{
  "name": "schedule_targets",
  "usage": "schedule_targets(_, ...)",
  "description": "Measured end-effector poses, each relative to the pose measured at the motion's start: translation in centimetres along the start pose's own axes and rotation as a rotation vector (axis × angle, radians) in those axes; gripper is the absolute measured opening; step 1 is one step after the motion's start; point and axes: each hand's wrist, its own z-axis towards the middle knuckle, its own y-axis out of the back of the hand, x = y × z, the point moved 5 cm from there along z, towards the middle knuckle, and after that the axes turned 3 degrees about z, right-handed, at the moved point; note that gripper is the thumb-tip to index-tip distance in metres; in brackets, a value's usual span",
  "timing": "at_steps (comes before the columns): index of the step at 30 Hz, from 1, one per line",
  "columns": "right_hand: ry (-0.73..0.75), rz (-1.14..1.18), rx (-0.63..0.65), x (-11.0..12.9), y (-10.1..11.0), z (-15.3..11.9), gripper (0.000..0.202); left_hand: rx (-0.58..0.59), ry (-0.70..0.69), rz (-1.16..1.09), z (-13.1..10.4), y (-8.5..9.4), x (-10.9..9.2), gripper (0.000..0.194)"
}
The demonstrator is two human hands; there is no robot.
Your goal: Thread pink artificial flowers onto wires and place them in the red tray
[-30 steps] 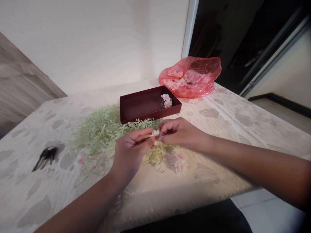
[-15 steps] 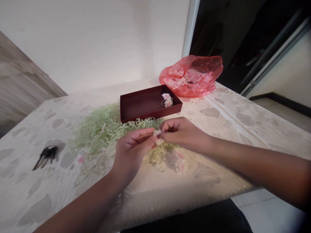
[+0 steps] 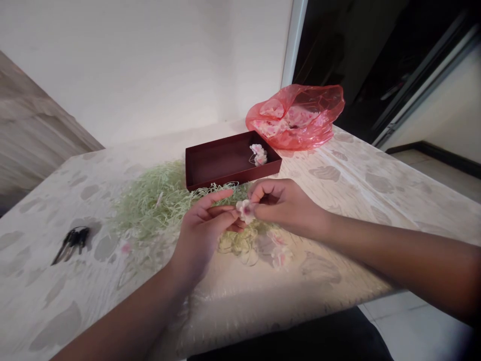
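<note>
Between my hands is a small artificial flower (image 3: 245, 211), white with a pink centre. My left hand (image 3: 205, 223) pinches its left side between thumb and finger, with the index finger stretched out above. From the right, the thumb and curled fingers of my right hand (image 3: 283, 205) grip the other side. Below them lies pale green shredded filler (image 3: 158, 200), yellowish near the hands. Two more flowers (image 3: 281, 256) rest on the table just right of it. Behind the hands stands a dark red open box (image 3: 233, 181) with flowers (image 3: 259, 155) in its right end.
A translucent red plastic bag (image 3: 315, 135) with pink and white flowers inside sits at the back right. Keys (image 3: 73, 240) lie on the patterned tablecloth (image 3: 56, 291) at the left, and a pink bit (image 3: 125, 248) lies near the filler. A wall rises behind the table.
The flower has turned so its face and pink centre show more fully. My left index finger has lifted away from it, and the left thumb has shifted slightly left.
</note>
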Motion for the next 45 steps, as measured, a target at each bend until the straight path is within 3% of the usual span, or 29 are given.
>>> schedule_targets(9, 0.008, 0.0, -0.038, 0.0, 0.2, -0.1, 0.018, 0.04, -0.055, 0.046, 0.2, -0.3, 0.1, 0.035)
schedule_targets(22, -0.024, 0.028, 0.071, 0.2, -0.1, 0.1, 0.01, -0.026, -0.074, 0.125, 0.1, 0.0, -0.2, 0.032)
schedule_targets(26, -0.034, 0.001, 0.101, 0.6, -0.1, 0.2, 0.01, -0.08, -0.158, 0.185, -0.3, -0.2, -0.9, 0.025)
schedule_targets(30, -0.061, 0.065, 0.117, 1.0, -0.2, 0.1, 0.023, -0.116, -0.26, 0.31, -0.9, -0.2, -1.2, 0.017)
schedule_targets(35, -0.064, 0.004, 0.275, 1.1, -1.2, -0.6, 0.029, -0.088, -0.433, 0.582, -1.6, -0.3, -1.2, 0.015)
schedule_targets(45, -0.104, 0.033, 0.184, 0.1, -1.0, -0.3, 0.019, -0.182, -0.465, 0.653, -1.5, 0.1, -1.4, 0.012)
